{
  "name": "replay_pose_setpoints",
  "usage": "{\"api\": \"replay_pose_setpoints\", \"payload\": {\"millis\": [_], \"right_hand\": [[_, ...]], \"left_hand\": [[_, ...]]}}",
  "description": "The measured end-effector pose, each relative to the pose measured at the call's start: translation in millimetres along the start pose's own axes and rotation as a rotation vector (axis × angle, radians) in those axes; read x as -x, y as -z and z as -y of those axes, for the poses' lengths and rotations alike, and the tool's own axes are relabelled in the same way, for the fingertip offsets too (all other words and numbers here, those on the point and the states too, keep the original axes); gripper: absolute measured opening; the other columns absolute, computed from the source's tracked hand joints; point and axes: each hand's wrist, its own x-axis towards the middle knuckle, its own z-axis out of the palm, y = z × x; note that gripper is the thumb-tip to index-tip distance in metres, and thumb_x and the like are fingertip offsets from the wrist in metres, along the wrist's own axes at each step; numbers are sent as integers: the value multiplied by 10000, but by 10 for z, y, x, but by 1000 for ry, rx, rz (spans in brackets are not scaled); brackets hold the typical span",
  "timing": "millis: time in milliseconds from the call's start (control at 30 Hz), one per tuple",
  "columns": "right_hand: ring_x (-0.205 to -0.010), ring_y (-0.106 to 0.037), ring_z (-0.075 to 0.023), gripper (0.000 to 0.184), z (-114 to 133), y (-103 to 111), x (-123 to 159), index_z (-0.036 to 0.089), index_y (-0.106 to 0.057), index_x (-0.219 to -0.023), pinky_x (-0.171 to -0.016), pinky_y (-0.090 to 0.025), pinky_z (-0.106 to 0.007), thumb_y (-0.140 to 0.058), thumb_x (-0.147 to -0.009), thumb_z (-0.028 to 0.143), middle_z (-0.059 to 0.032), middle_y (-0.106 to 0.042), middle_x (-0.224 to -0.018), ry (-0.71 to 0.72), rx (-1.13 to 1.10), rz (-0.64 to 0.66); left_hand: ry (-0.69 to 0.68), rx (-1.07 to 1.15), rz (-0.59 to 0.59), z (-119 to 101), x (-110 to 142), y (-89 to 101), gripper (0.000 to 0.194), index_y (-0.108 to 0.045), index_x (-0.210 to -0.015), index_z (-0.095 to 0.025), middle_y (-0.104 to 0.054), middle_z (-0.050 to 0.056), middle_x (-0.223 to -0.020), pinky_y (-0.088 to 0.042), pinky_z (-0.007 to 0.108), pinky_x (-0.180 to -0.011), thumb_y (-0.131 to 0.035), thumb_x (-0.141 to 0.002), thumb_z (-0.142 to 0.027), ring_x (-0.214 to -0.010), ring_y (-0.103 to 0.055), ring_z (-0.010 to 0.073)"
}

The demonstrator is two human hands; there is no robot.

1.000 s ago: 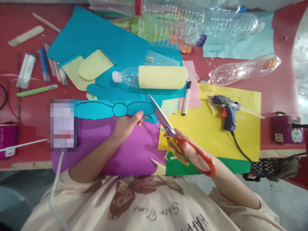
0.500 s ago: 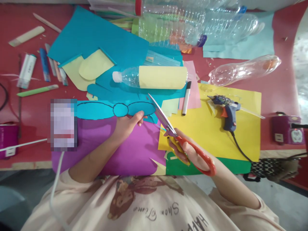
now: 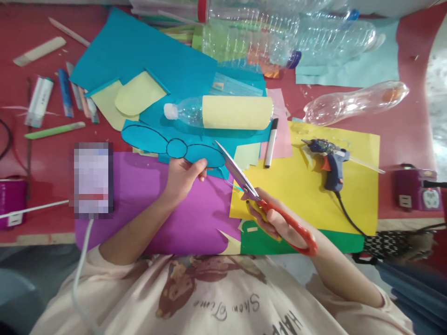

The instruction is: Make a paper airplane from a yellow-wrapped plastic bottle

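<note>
My left hand (image 3: 186, 177) pinches a strip of blue paper (image 3: 145, 137) near its right part, thumb on top. Black outlines on the strip form two long ovals joined by a small circle. In my right hand (image 3: 275, 221) is a pair of scissors (image 3: 237, 170) with red and yellow handles, its blades pointing up and left at the strip's right end. A thin sliver of blue paper hangs near the blades. Just beyond the strip lies a plastic bottle (image 3: 237, 112) wrapped in pale yellow paper, its white cap to the left.
A glue gun (image 3: 331, 163) rests on yellow paper (image 3: 356, 204). Near it are a black-and-white marker (image 3: 271, 143) and a clear bottle (image 3: 356, 102). Several bottles (image 3: 251, 42) lie at the back. A blurred phone-like device (image 3: 92, 181) with a cable sits left, on purple paper (image 3: 146, 223).
The blue strip has tilted, its left end rising and moving right, away from the device. The scissors have closed slightly and shifted a little down and right.
</note>
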Motion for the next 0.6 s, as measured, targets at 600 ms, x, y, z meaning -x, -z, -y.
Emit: {"api": "replay_pose_setpoints", "payload": {"millis": [600], "right_hand": [[-548,-352,-78,793,-69,59,32,191,-531,-1120,-402,-278,-187,-463,-733,880,43,-411,-696,-38,-1,-11]], "left_hand": [[70,38,-19,-27,-12,20,278,-495,-471,-210,-533,-45,-423,-396,231,-428,-627,-675,-346,-381,-486,84]]}}
